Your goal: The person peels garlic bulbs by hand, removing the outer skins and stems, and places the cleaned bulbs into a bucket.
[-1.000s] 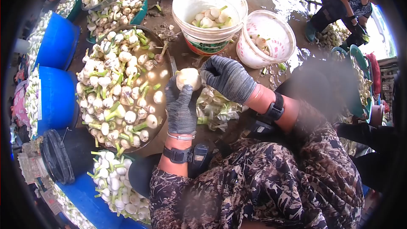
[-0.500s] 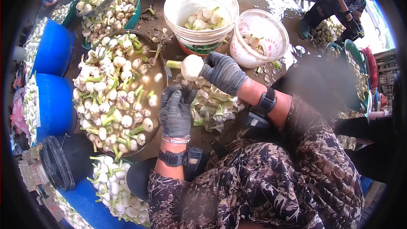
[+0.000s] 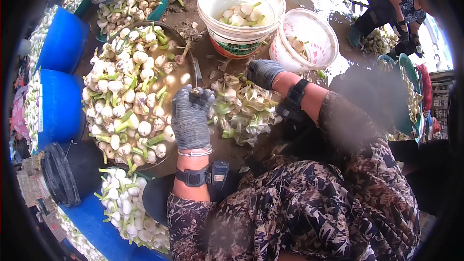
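Observation:
My left hand (image 3: 192,121), in a grey knit glove, is raised by the right rim of a wide metal basin (image 3: 178,31) of murky water and garlic bulbs (image 3: 128,96) with green stems. Its fingers are curled in, and what they may hold is hidden. My right hand (image 3: 265,73), gloved alike, is closed in front of the two white buckets; I cannot make out anything in its fingers. Between and below the hands lies a heap of garlic peels and leaves (image 3: 241,111). Peeled bulbs (image 3: 243,15) sit in the larger white bucket (image 3: 212,21).
A smaller white bucket (image 3: 328,43) holds a few bulbs. Blue tubs (image 3: 63,108) of garlic line the left, near a black bucket (image 3: 60,174). Trimmed garlic (image 3: 128,208) is piled at lower left. Another person (image 3: 391,5) bends over garlic at upper right.
The garlic bulb with a short stem has left my right hand, which has moved right. My left hand has shifted slightly left and upward. The camera view has also moved a little.

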`<state>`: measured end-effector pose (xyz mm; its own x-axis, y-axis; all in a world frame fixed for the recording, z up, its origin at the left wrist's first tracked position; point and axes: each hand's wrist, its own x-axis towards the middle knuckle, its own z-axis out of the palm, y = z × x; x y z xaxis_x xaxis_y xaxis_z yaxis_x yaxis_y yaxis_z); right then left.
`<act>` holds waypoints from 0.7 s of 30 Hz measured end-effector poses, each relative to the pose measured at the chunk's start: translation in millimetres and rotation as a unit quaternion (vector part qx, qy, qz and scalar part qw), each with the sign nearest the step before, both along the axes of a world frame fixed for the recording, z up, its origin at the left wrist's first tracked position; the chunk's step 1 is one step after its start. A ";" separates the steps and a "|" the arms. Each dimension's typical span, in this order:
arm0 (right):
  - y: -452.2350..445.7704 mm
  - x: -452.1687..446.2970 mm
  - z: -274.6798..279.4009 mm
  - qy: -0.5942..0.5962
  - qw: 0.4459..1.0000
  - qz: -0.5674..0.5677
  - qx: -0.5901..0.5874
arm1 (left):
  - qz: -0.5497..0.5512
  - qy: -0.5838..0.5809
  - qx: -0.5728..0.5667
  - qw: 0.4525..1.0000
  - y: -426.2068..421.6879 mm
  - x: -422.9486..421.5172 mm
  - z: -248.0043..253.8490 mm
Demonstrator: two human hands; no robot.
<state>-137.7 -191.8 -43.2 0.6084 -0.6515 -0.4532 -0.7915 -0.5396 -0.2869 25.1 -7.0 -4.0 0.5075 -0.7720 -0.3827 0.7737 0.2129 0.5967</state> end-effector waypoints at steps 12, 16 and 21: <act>52.2 75.6 -150.6 -0.037 0.996 0.066 0.039 | -0.011 -0.042 -0.007 0.999 14.3 9.7 6.4; 42.6 73.9 -156.6 -0.071 0.997 -0.005 0.037 | -0.031 -0.035 0.050 0.998 12.7 18.1 -0.6; 11.4 57.6 -61.5 -0.349 0.909 -0.120 0.195 | -0.099 0.031 0.161 0.982 8.2 20.3 -27.5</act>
<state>-80.1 -180.4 -104.8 0.6980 -0.6758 -0.2369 -0.4255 -0.1253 -0.8962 45.4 1.2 -31.5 0.3279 -0.6879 -0.6475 0.8176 -0.1369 0.5593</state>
